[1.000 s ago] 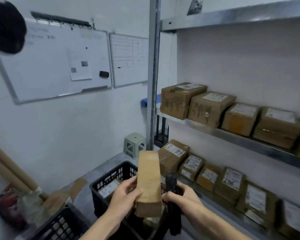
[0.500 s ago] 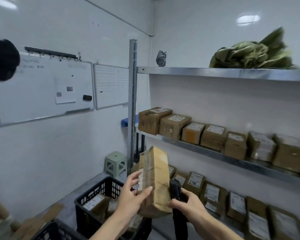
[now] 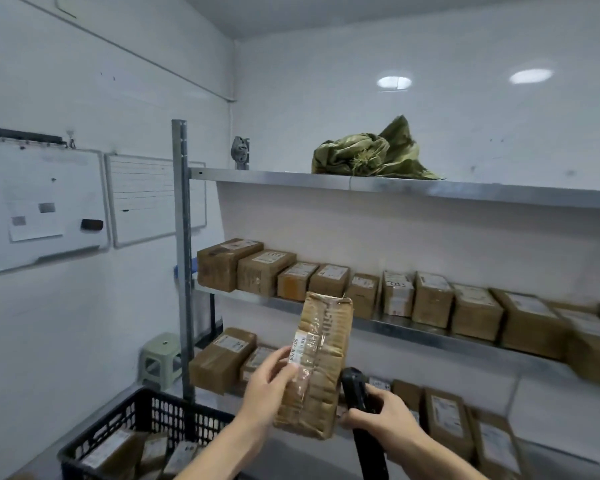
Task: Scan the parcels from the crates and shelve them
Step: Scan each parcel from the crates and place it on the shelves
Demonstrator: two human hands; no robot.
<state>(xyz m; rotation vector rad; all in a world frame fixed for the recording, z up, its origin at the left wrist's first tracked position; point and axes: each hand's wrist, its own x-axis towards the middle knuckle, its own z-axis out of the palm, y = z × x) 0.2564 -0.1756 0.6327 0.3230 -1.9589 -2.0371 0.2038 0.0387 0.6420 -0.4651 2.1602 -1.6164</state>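
Room: white-walled storeroom, metal rack on the right, two whiteboards (image 3: 42, 202) on the left wall.
Change: view has tipped up since a second ago; top shelf (image 3: 395, 184) and green sack (image 3: 368, 152) now fully in frame, crate dropped to the bottom edge. Parcel has turned, label strip now faces me.
Left hand (image 3: 269, 386): mine, raised at chest height, fingers and thumb closed around the left edge of the parcel (image 3: 317, 368), thumb on the label strip.
Parcel: brown, taped, held upright and slightly tilted, in the air in front of the rack, above and right of the crate.
Right hand (image 3: 378, 412): wrapped tight around the black scanner (image 3: 357, 407), scanner head just beside the parcel's right lower side; touching or not, cannot tell.
Crate (image 3: 142, 420): black, bottom left, more parcels inside.
Lower shelf (image 3: 465, 441): boxes behind my hands, blurred.
Middle shelf (image 3: 413, 330): row of boxes along it, bare strip along the front lip.
Top shelf: only the sack and a small grey object at the left end, rest bare.
Far corner: green stool (image 3: 160, 358) on the floor beside the rack post (image 3: 182, 237).
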